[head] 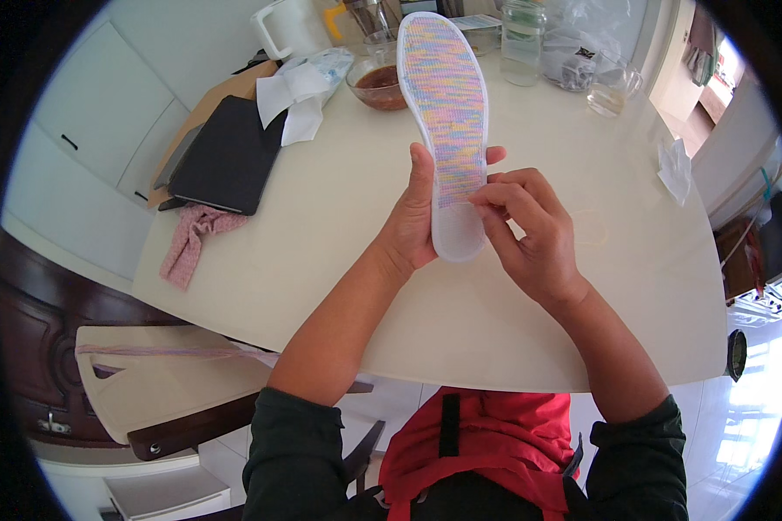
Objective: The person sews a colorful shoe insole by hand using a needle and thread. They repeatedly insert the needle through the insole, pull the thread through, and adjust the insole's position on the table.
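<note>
An embroidered shoe insole (444, 111) with a white bound edge stands nearly upright above the table, its toe end away from me. Pastel multicoloured stitches cover it from the toe to near the heel, where the white mesh heel (458, 231) is bare. My left hand (417, 215) grips it from the left, thumb along the near edge and fingers behind. At its right edge, where stitches meet mesh, the thumb and forefinger of my right hand (528, 228) come together; whatever they may pinch is too small to see. A faint yellow thread loop (590, 228) shows right of that hand.
Back left on the table (339, 280) are a black tablet case (228, 156), white tissues (296, 94) and a pink knitted cloth (199, 238). Behind the insole stand a glass bowl of brown liquid (378, 84), a glass jar (522, 45) and a glass mug (609, 91). A chair (169, 384) is at left.
</note>
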`<control>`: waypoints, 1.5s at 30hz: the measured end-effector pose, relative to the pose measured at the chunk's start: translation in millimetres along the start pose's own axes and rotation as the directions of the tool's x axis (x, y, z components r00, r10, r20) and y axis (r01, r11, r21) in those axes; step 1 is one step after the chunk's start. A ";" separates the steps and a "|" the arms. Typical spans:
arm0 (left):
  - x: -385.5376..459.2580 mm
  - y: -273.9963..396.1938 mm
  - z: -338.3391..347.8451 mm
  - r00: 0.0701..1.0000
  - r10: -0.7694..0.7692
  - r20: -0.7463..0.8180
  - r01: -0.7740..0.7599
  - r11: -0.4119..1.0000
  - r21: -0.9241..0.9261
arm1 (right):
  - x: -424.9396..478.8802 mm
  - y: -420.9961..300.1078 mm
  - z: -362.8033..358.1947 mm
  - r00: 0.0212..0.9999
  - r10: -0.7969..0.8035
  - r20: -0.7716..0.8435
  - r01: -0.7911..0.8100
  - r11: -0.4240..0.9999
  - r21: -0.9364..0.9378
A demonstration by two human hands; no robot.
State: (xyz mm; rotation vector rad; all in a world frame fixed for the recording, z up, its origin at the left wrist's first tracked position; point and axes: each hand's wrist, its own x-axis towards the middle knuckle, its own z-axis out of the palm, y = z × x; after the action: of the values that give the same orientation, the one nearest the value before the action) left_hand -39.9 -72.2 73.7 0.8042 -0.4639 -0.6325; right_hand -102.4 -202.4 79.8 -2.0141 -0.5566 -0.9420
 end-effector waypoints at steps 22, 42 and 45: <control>1.1 -5.4 -11.2 0.998 -0.034 -0.055 0.035 0.999 0.009 | 1.3 -1.4 -3.3 0.996 -0.082 0.031 0.086 0.982 -0.166; -1.1 -2.5 -10.6 0.986 -0.043 -0.160 0.060 0.993 0.103 | 4.2 3.6 -16.1 0.961 0.164 0.221 -0.144 0.984 -0.103; -0.6 5.4 -11.5 0.992 -0.039 -0.118 0.042 0.999 0.028 | 7.7 17.7 -21.3 0.906 0.338 0.256 -0.394 0.894 0.213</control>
State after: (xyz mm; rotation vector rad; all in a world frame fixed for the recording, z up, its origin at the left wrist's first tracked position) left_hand -31.6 -63.0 70.7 0.8765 -0.3516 -0.6135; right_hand -94.8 -229.5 85.2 -1.8987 -0.3684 -0.4015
